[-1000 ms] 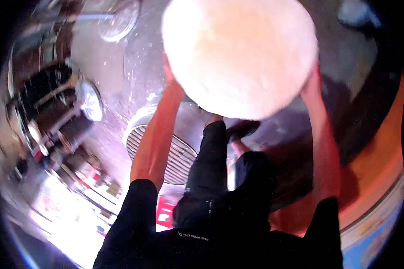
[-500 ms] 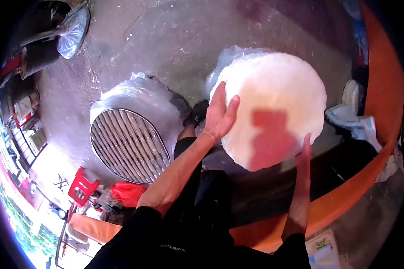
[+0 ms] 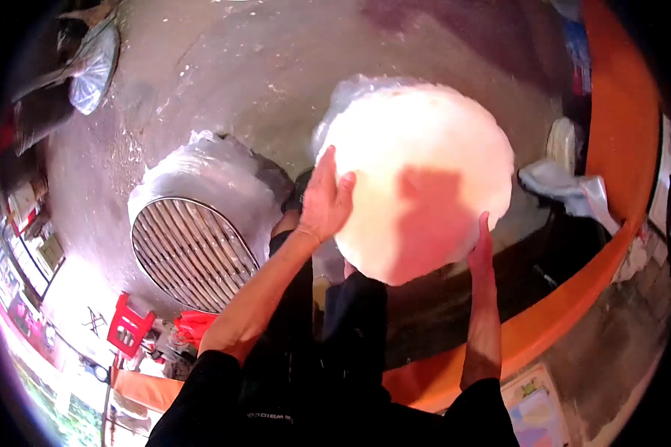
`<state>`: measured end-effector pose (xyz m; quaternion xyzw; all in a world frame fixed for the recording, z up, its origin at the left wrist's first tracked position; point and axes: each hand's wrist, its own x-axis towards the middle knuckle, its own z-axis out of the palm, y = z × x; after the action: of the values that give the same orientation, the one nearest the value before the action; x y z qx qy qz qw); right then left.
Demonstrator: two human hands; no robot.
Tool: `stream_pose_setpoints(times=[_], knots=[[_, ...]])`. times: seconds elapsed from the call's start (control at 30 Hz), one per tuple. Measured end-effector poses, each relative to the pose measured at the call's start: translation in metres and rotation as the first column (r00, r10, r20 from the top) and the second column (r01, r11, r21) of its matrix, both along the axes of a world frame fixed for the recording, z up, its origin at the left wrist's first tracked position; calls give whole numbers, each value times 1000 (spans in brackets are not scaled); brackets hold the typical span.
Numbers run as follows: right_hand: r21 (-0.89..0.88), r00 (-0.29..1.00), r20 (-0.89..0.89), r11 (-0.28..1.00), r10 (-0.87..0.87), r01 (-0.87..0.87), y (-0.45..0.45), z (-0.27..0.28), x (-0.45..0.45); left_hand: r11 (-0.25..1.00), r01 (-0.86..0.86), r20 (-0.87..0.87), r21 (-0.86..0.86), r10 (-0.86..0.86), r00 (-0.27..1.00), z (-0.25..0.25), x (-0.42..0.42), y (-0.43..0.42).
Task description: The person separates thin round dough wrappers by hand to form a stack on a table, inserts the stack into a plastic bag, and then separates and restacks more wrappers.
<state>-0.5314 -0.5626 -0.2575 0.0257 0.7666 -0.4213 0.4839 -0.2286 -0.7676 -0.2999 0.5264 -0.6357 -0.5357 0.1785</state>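
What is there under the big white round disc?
Clear plastic sticks out past the upper-left edge of the white disc. Whatever lies directly beneath is covered by the disc, so I cannot name it.

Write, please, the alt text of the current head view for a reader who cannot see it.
A person's left hand and right hand are at opposite edges of a large, pale, round slab with a shadow across it. To the left is a round slatted rack, with clear plastic beyond it; an orange band curves along the right.
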Motion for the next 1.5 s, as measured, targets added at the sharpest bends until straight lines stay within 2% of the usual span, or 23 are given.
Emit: stream_pose_setpoints(times=[0.07, 0.13, 0.2, 0.3, 0.33, 0.4, 0.53, 0.6, 0.67, 0.77, 0.8, 0.83, 0.87, 0.93, 1.03, 1.1, 1.17, 1.2, 1.27, 1.33, 1.43, 1.47, 1.5], knots=[[39, 996, 42, 996, -78, 76, 26, 6, -9, 978, -53, -50, 201, 65, 997, 11, 4, -9], [87, 933, -274, 961, -231, 264, 25, 13, -6, 1000, 21, 49, 18, -22, 999, 20, 9, -28], [71, 912, -224, 928, -343, 366, 50, 1, 6, 994, 99, 74, -47, -96, 993, 39, -9, -61], [-159, 945, -169, 954, -280, 254, 78, -52, 27, 990, 81, -40, 113, -76, 996, 19, -47, -93], [-144, 929, -259, 962, -265, 234, 67, -59, 45, 964, 175, 50, 202, -188, 981, 17, -61, -98], [-172, 946, -167, 953, -276, 248, 33, -24, 56, 913, 284, 153, 292, -338, 929, 24, -70, -95], [-97, 838, -95, 843, -538, 530, 52, -21, 66, 946, 197, 40, 257, -214, 976, 10, -72, -115], [-180, 852, -160, 863, -499, 471, 62, -25, 82, 947, 202, -13, 251, -205, 979, 6, -96, -146], [-190, 866, -74, 859, -495, 475, 54, -11, 92, 897, 314, -17, 312, -325, 945, 18, -146, -167], [-61, 849, -75, 852, -523, 520, 43, -24, 100, 552, 464, -210, 692, -462, 862, 24, -196, -166], [6, 842, -83, 845, -532, 535, 38, -22, 100, 540, 473, -191, 696, -496, 847, 28, -197, -158], [-151, 800, -61, 798, -596, 583, 29, 5, 88, 644, 483, -103, 594, -534, 839, 27, -197, -153], [-150, 780, -49, 777, -624, 612, 35, 6, 86, 726, 498, -19, 473, -557, 830, 19, -197, -150], [-255, 872, -85, 857, -482, 448, 54, 0, 77, 748, 538, 13, 389, -589, 808, -14, -183, -178], [146, 849, -501, 951, -165, 272, 65, -4, 32, 716, 610, -65, 339, -629, 774, 0, -181, -182], [49, 700, -710, 986, -79, 162, 48, -7, -6, 887, 426, 127, 181, -450, 884, 39, -170, -164], [-119, 643, -760, 993, -98, 11, 25, 0, -36, 927, 333, 180, 174, -363, 915, 35, -131, -146], [-109, 649, -760, 992, -44, -60, 7, -9, -48, 940, 266, 223, 212, -312, 924, 37, -118, -127], [-97, 658, -753, 989, 2, -114, -22, -14, -65, 891, 219, -8, 397, -235, 972, 21, -84, -112], [-141, 830, -475, 905, 294, -401, -42, -5, -81, 798, 193, -31, 570, -214, 976, 17, -73, -115], [-43, 773, -505, 884, 384, -466, -58, -17, -84, 784, 140, 33, 605, -200, 979, 2, -58, -143], [-32, 756, -580, 919, 304, -394, -61, -21, -88, 789, 131, 48, 600, -199, 979, 11, -61, -134], [-41, 769, -488, 870, 412, -492, -58, -27, -101, 832, 108, -17, 545, -118, 993, 16, -65, -119]])
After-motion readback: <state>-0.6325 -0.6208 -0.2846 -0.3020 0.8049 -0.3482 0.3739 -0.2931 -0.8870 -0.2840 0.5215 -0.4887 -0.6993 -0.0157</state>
